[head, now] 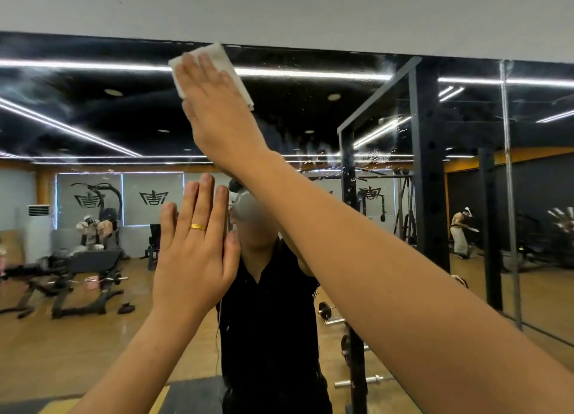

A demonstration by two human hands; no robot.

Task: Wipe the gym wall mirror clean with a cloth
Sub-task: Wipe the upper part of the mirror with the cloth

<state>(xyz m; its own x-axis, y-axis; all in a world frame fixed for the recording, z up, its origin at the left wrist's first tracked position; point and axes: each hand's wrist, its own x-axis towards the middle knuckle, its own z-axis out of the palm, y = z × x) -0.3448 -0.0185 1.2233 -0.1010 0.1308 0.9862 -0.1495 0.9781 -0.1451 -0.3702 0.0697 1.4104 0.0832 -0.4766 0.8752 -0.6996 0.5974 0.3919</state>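
The wall mirror (310,109) fills most of the view, its top edge meeting the white wall above. A white folded cloth (214,55) lies flat against the glass just under that top edge, left of centre. My right hand (217,103) presses the cloth to the mirror with straight fingers, arm reaching up from the lower right. My left hand (195,249) rests flat on the glass lower down, fingers straight and together, a gold ring on one finger. Wet streaks and droplets (372,156) show on the glass to the right of my right arm.
The mirror reflects a gym: a weight bench (84,270) at left, a black rack (428,165) at right, barbells (329,312) on the wooden floor, and a person in black in the middle. A vertical mirror seam (509,196) runs down the right side.
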